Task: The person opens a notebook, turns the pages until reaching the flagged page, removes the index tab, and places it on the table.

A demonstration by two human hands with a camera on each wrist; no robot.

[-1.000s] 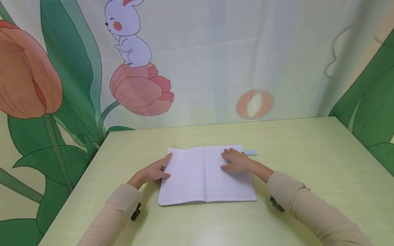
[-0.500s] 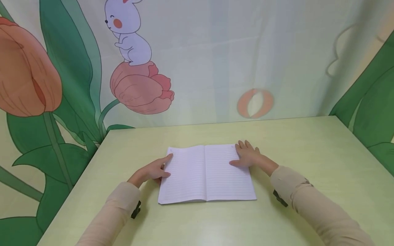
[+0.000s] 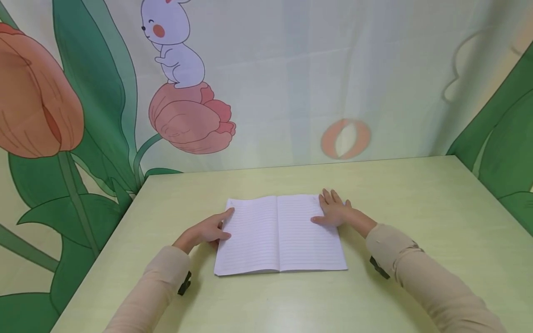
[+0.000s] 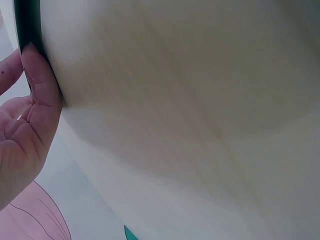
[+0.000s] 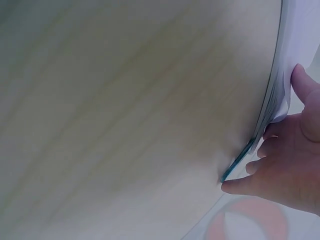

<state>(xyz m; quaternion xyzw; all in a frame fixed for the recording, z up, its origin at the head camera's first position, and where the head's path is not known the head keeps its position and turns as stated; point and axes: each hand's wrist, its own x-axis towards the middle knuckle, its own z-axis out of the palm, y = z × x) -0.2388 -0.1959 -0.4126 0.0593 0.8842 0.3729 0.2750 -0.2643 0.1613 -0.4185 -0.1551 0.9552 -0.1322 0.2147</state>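
An open notebook (image 3: 250, 243) with ruled white pages lies on the table in the head view. My left hand (image 3: 206, 230) grips its left edge, index finger and thumb over the page, other fingers tucked below. The left wrist view has those fingers against the dark cover (image 4: 28, 22). At the upper right corner, my right hand (image 3: 336, 213) rests with fingers spread and fairly straight, its thumb on the right page. A thin teal strip (image 5: 237, 161) sticks out from the notebook's edge in the right wrist view, beside the fingertips. The hand covers it from above.
The pale wood-look table (image 3: 399, 194) extends around the notebook on all sides. Behind it hangs a printed curtain (image 3: 266, 92) with tulips and a rabbit. Dark wrist-worn devices show under both sleeves, one at the left cuff (image 3: 184, 283).
My right hand has slid right and away from me, from the right page to its outer corner, covering the light blue tab there. My left hand and the notebook have stayed put.
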